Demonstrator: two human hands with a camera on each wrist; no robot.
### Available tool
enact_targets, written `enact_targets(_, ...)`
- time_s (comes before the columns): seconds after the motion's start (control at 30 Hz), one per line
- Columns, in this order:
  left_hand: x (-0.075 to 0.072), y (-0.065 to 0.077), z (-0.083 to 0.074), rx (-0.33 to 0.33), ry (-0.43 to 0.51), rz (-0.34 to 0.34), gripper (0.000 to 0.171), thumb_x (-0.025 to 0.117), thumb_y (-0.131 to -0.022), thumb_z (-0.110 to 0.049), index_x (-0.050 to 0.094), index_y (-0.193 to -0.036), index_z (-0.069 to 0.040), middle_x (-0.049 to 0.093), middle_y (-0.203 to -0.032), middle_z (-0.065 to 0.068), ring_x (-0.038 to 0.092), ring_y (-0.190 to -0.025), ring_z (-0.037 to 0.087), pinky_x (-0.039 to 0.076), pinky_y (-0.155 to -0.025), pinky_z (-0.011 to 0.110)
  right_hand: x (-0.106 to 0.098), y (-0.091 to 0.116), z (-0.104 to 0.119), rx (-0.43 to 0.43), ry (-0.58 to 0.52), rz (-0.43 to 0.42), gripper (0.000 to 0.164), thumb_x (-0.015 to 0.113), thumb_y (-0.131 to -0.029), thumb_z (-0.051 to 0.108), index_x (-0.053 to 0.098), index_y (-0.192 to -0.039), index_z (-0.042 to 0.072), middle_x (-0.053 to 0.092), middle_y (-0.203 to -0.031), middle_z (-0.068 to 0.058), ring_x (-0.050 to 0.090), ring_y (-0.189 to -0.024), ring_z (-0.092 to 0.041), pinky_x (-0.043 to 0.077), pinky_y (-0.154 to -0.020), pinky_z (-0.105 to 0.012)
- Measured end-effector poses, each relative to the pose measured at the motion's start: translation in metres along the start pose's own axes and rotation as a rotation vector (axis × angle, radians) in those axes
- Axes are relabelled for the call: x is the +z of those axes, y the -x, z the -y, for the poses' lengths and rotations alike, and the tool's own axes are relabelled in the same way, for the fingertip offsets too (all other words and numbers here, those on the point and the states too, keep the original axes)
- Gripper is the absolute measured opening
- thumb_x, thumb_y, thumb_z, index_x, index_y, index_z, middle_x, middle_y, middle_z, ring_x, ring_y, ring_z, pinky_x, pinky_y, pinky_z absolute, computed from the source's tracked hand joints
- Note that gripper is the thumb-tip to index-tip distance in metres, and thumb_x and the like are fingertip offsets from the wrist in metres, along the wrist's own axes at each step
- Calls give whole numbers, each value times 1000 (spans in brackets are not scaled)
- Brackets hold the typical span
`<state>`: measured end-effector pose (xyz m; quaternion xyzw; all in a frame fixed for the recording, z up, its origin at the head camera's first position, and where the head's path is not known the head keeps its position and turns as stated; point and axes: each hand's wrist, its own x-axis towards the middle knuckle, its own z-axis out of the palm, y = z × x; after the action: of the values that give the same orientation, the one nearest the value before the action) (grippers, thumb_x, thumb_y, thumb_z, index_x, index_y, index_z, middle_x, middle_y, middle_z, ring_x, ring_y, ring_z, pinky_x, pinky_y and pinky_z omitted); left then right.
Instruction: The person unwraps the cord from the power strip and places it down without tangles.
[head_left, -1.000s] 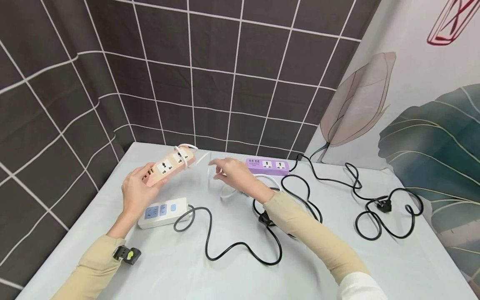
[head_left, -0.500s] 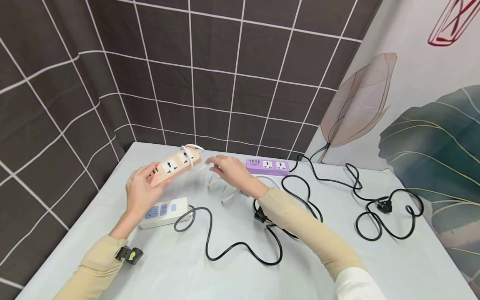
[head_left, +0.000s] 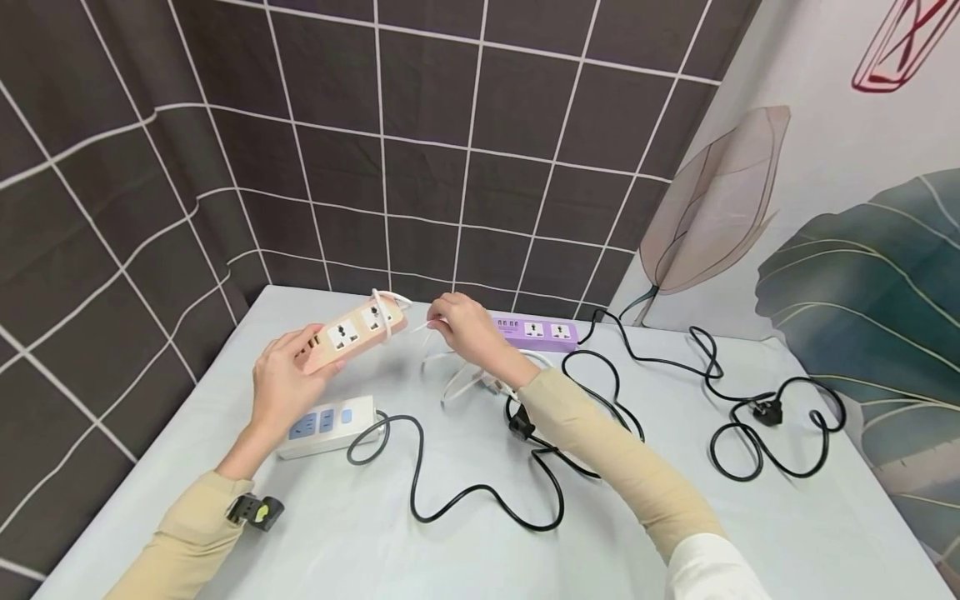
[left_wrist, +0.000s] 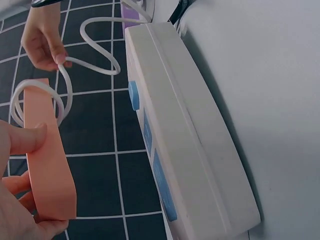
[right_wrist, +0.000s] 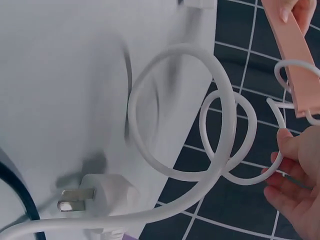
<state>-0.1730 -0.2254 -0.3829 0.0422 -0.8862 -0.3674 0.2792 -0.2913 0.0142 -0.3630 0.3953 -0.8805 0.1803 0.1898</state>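
Observation:
My left hand (head_left: 288, 375) grips the near left end of a peach power strip (head_left: 352, 335), held above the table with its sockets facing up. A white cord (right_wrist: 227, 125) comes off the strip's far end and wraps once around it. Just right of that end, my right hand (head_left: 472, 333) pinches the cord between thumb and fingers. The rest of the cord hangs in loose coils below the right hand, down to its white plug (right_wrist: 105, 195) by the table. Under my left wrist, a white power strip (head_left: 333, 425) with blue sockets lies on the table.
A purple power strip (head_left: 534, 332) lies at the back, partly behind the right hand. Its black cord (head_left: 667, 360) runs right to a black plug (head_left: 768, 410). A grey-black cord (head_left: 450, 504) from the white strip curves across the middle to another black plug (head_left: 521, 423).
The peach strip has shifted right and slightly toward level in my left hand. My right hand has drawn in its fingers onto the white cord and moved a little right and up.

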Motion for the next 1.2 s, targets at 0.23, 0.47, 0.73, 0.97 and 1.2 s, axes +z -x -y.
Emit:
enact_targets(0.23, -2, 1, 5, -5, -15, 5, 60, 83, -70, -11, 61, -125, 0, 61, -123, 25, 56, -104, 41, 39, -89, 52, -3, 3, -10, 63, 2, -75, 8, 66, -91, 15, 69, -91, 8, 68, -90, -4, 63, -91, -22, 52, -78, -35)
enact_targets(0.47, -5, 0, 12, -52, -32, -11, 60, 82, -71, -12, 61, -126, -1, 61, -124, 25, 55, -105, 40, 37, -88, 50, -9, 9, -16, 14, 42, -164, 7, 65, -91, 16, 67, -91, 9, 68, -90, -3, 63, -90, -20, 52, -77, -34)
enact_targets(0.73, -6, -2, 19, -68, -57, -18, 59, 82, -72, -10, 61, -126, 0, 61, -124, 26, 54, -109, 42, 37, -90, 52, -16, 14, -20, -64, 56, -196, 5, 65, -91, 14, 67, -89, 9, 68, -88, -1, 62, -89, -18, 52, -80, -32)
enact_targets(0.97, -7, -4, 23, -122, -65, -31, 60, 80, -73, -12, 59, -128, 0, 60, -125, 27, 54, -111, 43, 37, -92, 53, -21, 23, -20, -215, 60, -155, 4, 65, -91, 12, 69, -91, 11, 67, -89, 1, 59, -86, -15, 52, -72, -26)
enact_targets(1.2, -7, -3, 24, -182, -9, -38, 60, 77, -79, -19, 56, -133, -4, 61, -125, 24, 57, -104, 37, 38, -84, 43, -17, 28, -24, -300, 87, -116, 5, 65, -90, 9, 68, -90, 13, 67, -89, 3, 58, -86, -13, 51, -67, -23)
